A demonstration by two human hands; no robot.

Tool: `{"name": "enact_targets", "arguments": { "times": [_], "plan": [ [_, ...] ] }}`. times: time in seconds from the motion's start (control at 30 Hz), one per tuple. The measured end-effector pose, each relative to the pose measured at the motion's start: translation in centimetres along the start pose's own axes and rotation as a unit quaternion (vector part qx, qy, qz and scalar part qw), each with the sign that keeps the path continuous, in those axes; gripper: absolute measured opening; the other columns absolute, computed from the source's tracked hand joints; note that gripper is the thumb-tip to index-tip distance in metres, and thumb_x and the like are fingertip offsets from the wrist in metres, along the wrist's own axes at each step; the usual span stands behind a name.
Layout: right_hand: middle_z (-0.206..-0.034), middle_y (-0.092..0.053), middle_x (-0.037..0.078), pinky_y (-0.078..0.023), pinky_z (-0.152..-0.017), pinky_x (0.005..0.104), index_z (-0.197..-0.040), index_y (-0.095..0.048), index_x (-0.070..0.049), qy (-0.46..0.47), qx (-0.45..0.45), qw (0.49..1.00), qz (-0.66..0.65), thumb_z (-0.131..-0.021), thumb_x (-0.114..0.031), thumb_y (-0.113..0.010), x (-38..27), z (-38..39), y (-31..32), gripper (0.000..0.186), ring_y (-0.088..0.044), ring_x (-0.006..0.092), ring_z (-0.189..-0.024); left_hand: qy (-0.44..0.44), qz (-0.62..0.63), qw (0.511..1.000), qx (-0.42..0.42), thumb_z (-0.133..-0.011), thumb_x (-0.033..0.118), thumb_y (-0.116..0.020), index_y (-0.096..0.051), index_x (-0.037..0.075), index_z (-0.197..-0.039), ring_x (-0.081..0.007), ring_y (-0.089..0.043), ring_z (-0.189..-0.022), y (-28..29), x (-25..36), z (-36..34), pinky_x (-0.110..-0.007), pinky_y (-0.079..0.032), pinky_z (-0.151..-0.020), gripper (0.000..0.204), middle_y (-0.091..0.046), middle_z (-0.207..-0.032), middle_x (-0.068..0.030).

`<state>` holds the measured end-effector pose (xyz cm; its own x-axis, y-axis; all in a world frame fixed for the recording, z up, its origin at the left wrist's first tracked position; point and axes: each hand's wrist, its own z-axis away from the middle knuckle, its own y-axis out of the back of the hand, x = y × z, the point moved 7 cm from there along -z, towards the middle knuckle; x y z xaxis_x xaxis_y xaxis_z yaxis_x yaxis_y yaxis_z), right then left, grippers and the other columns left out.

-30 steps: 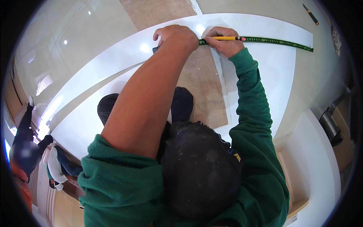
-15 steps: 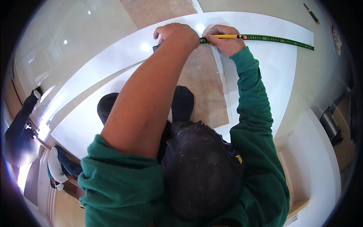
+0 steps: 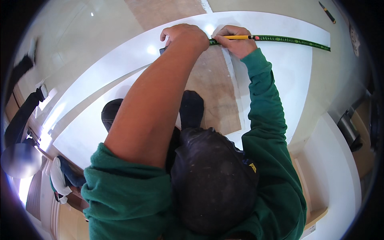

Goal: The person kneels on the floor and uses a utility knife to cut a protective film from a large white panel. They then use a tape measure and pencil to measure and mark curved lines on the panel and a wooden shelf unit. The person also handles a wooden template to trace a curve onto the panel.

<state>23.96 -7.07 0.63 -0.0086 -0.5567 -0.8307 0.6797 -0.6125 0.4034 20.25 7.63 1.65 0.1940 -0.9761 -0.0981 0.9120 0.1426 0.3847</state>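
A tape measure's green blade (image 3: 296, 40) lies extended along the far strip of a white board (image 3: 132, 66), its end at the board's right end. My left hand (image 3: 185, 34) is closed over the tape measure at the far middle. A dark corner of its case (image 3: 162, 51) shows under that wrist; the rest is hidden. Beside it on the right, my right hand (image 3: 239, 43) pinches a yellow pencil (image 3: 237, 37). The pencil lies nearly flat over the blade, its eraser end to the right, and its tip is hidden by the fingers.
Beneath the strip lie another white panel (image 3: 276, 92) and a brown board (image 3: 216, 88). A cutter knife (image 3: 327, 13) rests on the floor at the far right. People's legs (image 3: 22, 114) show at the left. A curved white panel (image 3: 332, 168) stands at the lower right.
Another leg and shoe have come into view at the far left. My hands, the tape measure and the pencil keep their places on the board; the whole view has shifted slightly.
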Motion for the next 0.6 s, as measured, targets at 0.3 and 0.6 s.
{"name": "enact_targets", "arguments": {
  "times": [0.3, 0.6],
  "plan": [
    [-0.076, -0.066, 0.008, -0.049, -0.066, 0.0303, -0.085, -0.065, -0.003, -0.003, 0.007, 1.0, 0.018, -0.082, -0.024, -0.07, 0.2, -0.1, -0.2, 0.022, -0.059, 0.0188, -0.067, -0.003, 0.026, 1.0, -0.009, -0.086, 0.039, -0.051, -0.068, 0.01, -0.11, -0.0279, -0.063, -0.102, 0.1, 0.0, 0.2, -0.054, -0.045, -0.089, 0.042, -0.067, -0.111, -0.0086],
    [-0.072, -0.062, 0.003, -0.046, -0.059, 0.0242, -0.086, -0.065, -0.001, 0.031, 0.008, 0.999, 0.034, -0.087, -0.018, -0.069, -1.0, -0.1, 0.1, 0.018, -0.054, 0.0088, -0.062, -0.005, 0.031, 0.999, 0.002, -0.085, 0.04, -0.052, -0.068, 0.01, -0.111, -0.029, -0.063, -0.102, 0.6, -0.1, 0.7, -0.055, -0.046, -0.087, 0.043, -0.067, -0.112, -0.0091]
  ]
}}
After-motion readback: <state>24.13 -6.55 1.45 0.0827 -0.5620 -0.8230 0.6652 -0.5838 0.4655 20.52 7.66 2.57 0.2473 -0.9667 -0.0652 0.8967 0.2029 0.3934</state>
